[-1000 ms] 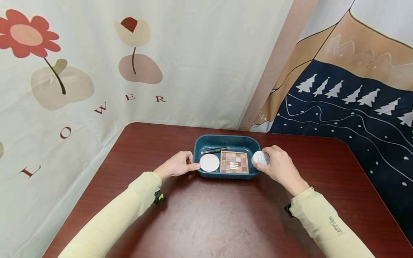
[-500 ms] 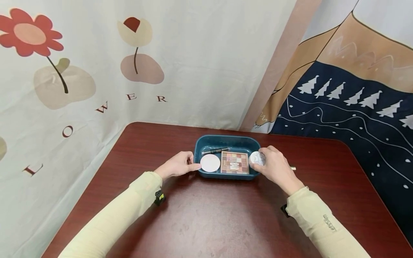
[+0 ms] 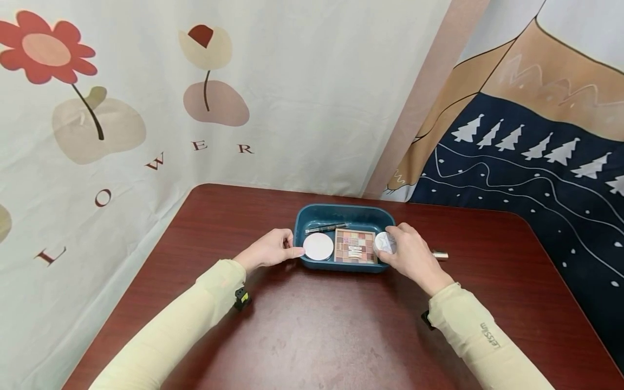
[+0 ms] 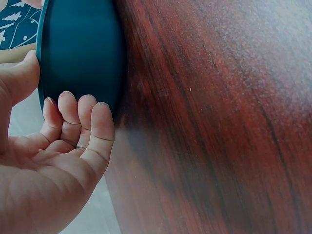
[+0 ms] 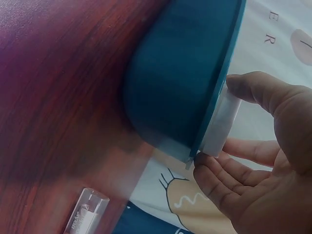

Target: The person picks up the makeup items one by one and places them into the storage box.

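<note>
A dark blue plastic basin stands on the table. My left hand grips its left end, thumb at the rim and fingers curled against the outer wall. My right hand holds a round, white-topped jar between thumb and fingers over the basin's right end. In the right wrist view the jar stands out at the rim. Inside the basin lie a white round compact, an eyeshadow palette in the middle and a slim dark pencil-like stick along the back.
A small clear tube with a gold-coloured end lies on the table behind my right hand; the right wrist view shows its clear tube part. The red-brown wooden table meets printed curtains at the back.
My right hand has moved left with the jar, further over the basin's right end. The small tube behind it has come into view. My left hand stays on the rim.
</note>
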A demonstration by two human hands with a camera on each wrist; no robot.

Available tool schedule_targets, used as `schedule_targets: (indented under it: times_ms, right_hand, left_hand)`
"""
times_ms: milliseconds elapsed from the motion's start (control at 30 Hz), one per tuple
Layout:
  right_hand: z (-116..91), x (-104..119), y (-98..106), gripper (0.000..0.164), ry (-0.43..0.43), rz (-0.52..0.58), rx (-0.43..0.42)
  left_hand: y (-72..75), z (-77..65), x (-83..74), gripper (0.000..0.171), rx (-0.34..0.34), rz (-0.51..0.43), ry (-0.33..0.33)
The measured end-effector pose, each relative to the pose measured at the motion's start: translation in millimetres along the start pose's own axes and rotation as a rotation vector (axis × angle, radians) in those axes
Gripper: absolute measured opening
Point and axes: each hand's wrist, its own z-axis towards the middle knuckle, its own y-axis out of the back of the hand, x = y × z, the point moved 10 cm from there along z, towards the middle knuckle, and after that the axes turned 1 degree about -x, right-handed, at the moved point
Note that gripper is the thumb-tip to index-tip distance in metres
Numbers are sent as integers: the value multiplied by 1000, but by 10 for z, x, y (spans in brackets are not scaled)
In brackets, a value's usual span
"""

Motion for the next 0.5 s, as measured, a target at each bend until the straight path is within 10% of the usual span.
schedule_targets:
  times_ms: [500]
  right_hand:
    - [21, 58, -80, 57, 56, -39, 44]
  left_hand:
    - [19, 16, 2, 33, -11, 24, -9]
